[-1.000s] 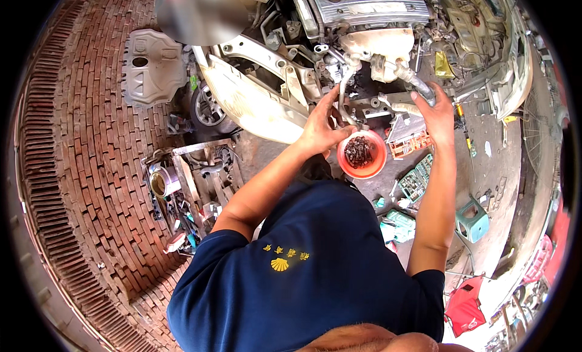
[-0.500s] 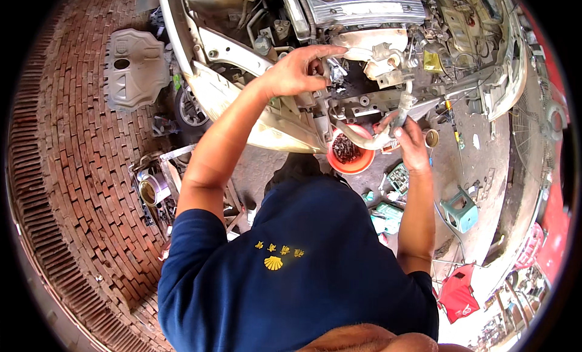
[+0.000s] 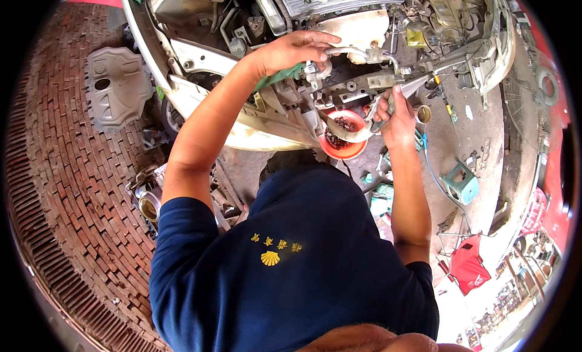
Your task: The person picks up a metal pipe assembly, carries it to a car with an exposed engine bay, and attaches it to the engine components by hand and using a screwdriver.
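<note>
Over the front of an engine bay, I hold a grey metal pipe assembly with a bulky fitting at its left end. My left hand is closed around the pipe close to that fitting, with some fingers lying along the top. A curved, dirty grey hose hangs lower down. Its upper end is in my right hand, closed with the thumb up. Whether hose and pipe are joined cannot be seen. Below the hose, an orange-red bowl holds many small dark parts.
The engine lies beyond my hands, behind the car's front crossmember. A green cloth hangs under my left wrist. To the right stand a tin can and a green stool. An engine cover lies on bricks at left.
The pipe assembly has turned, and its bulky fitting is now beside my left hand. My right hand has tilted, thumb upward. The whole view has shifted slightly.
</note>
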The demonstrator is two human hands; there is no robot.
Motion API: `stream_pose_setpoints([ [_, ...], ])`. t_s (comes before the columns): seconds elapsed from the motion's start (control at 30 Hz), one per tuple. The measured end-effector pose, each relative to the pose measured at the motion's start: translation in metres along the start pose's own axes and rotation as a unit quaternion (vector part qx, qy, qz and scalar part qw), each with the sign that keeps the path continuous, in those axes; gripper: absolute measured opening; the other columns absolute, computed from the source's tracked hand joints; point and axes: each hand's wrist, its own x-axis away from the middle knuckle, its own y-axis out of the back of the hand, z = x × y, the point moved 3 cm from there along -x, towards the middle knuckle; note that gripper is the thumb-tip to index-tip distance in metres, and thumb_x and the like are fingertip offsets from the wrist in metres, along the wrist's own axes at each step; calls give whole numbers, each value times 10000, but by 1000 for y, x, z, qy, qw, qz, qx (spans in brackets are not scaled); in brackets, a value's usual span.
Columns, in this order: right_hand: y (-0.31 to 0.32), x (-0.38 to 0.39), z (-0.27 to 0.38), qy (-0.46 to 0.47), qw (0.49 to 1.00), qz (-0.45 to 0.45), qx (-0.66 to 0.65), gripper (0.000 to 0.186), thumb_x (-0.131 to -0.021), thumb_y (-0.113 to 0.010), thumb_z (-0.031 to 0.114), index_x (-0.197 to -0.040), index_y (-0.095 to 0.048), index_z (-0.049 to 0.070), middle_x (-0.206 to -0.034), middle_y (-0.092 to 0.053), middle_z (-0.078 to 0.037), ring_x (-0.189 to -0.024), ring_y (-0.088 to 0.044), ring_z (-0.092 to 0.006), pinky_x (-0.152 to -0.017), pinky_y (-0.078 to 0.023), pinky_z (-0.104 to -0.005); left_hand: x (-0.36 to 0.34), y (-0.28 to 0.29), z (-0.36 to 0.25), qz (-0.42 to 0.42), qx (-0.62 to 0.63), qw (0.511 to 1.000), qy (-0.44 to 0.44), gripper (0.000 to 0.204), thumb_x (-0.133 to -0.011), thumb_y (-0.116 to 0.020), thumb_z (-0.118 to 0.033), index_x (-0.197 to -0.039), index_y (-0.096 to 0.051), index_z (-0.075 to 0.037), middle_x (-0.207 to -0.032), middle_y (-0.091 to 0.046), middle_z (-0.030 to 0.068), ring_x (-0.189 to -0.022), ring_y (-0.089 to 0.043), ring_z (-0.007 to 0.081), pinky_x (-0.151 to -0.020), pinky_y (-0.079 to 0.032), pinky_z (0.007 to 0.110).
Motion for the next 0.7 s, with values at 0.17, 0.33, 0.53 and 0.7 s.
stream_pose_setpoints([
  [0.17,-8,3,6,-3,1000,-30,-5,389,-1014,-657,442,-947,-532,79,-704,-461,1,-567,-390,-113,-579,-383,-303,26,21,-5,-229,2,973,-31,354,-1000,-605,-119,-1317,-629,35,-1225,-727,115,-918,-641,139,-819,-536,296],
  [0.33,10,-10,15,-8,997,-79,-12,400,-994,-673,486,-951,-533,114,-702,-428,18,-564,-365,-103,-570,-349,-295,99,43,-39,-407,22,909,-89,334,-985,-574,-107,-1248,-633,90,-1069,-751,140,-671,-580,104,-615,-487,250],
  [0.53,36,-27,21,-19,997,-71,-22,410,-982,-683,501,-939,-536,121,-703,-408,32,-561,-341,-91,-562,-307,-275,186,64,-18,-501,255,814,-145,374,-1009,-526,-207,-1222,-637,81,-966,-724,125,-653,-546,124,-580,-444,264],
  [0.7,37,-51,4,-61,995,-55,-58,392,-997,-667,493,-935,-540,127,-693,-409,30,-550,-336,-91,-553,-299,-275,203,59,-4,-525,278,789,-157,422,-1002,-547,-256,-1237,-612,88,-921,-635,98,-708,-502,137,-602,-416,258],
])
